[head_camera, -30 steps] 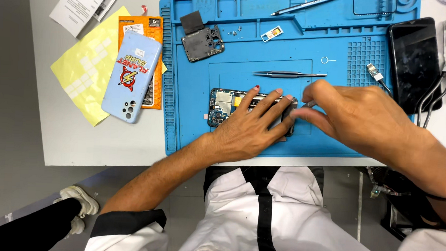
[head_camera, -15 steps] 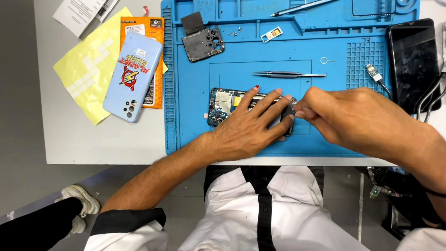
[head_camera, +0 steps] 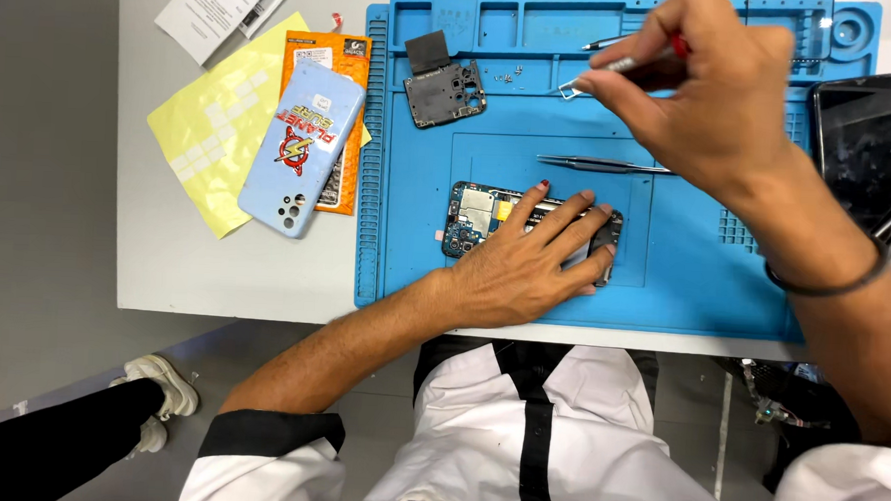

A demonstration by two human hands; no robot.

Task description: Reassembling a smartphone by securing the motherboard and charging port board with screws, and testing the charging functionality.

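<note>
My left hand (head_camera: pixel 535 259) lies flat on an opened phone (head_camera: pixel 475 214) whose circuit boards show, in the middle of a blue work mat (head_camera: pixel 685 281). My right hand (head_camera: pixel 713 92) is raised over the far part of the mat and grips a thin screwdriver (head_camera: pixel 614 65) with a red end, its tip near several tiny screws (head_camera: pixel 508 76) in a mat tray. Metal tweezers (head_camera: pixel 599 164) lie on the mat between my two hands. A detached dark inner cover (head_camera: pixel 443 80) rests at the mat's far left.
A light blue phone back cover (head_camera: pixel 305 149) lies on an orange packet (head_camera: pixel 346 126) and a yellow sheet (head_camera: pixel 215 135) left of the mat. A black phone screen (head_camera: pixel 863 144) sits at the right with cables. Papers (head_camera: pixel 221 5) lie at the far left. A person's shoe (head_camera: pixel 159 383) is on the floor.
My right hand has lifted off the opened phone and moved up and away to the mat's far trays with the screwdriver. My left hand has stayed on the phone.
</note>
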